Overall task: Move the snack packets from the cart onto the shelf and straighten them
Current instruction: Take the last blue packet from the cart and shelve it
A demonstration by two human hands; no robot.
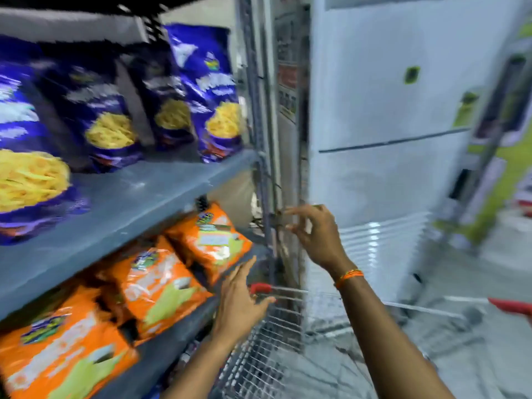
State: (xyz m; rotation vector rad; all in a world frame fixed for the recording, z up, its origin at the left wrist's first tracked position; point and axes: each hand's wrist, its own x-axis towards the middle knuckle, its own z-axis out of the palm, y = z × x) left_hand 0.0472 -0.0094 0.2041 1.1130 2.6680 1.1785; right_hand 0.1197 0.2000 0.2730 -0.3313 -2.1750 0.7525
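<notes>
**Both hands empty at the shelf's right end; packets on two shelf levels**

The frame is motion-blurred; fine detail is unreliable.

Landmark: the grey metal shelf (pixel 149 194), upper board running from lower left to upper right.

On top of that board stand the blue snack packets (pixel 109 116), four visible, upright, faces outward. The leftmost is cut by the frame edge; the rightmost stands at the board's right end, just beside the shelf's upright post (pixel 266 168).

Under that board, on the next level down, lie the orange snack packets (pixel 155 286), three visible, tilted back and overlapping one another in a row from lower left to upper right. The row is uneven.

The left hand (pixel 240 303) is in front of the lower level's right end, near the rightmost orange packet, fingers extended and spread, holding nothing. Contact with the packet cannot be confirmed.

The right hand (pixel 313 231) is at the right of the shelf, beside the post, fingers loosely curled and apart, holding nothing. An orange thread band (pixel 349 277) is on that wrist.

The wire cart (pixel 276 341) stands below and right of the shelf's lower level, red corner pieces on its rim. No packet is discernible inside it in the visible part.

A white cabinet-like unit (pixel 388 110) stands right of the shelf, beyond the post.
</notes>
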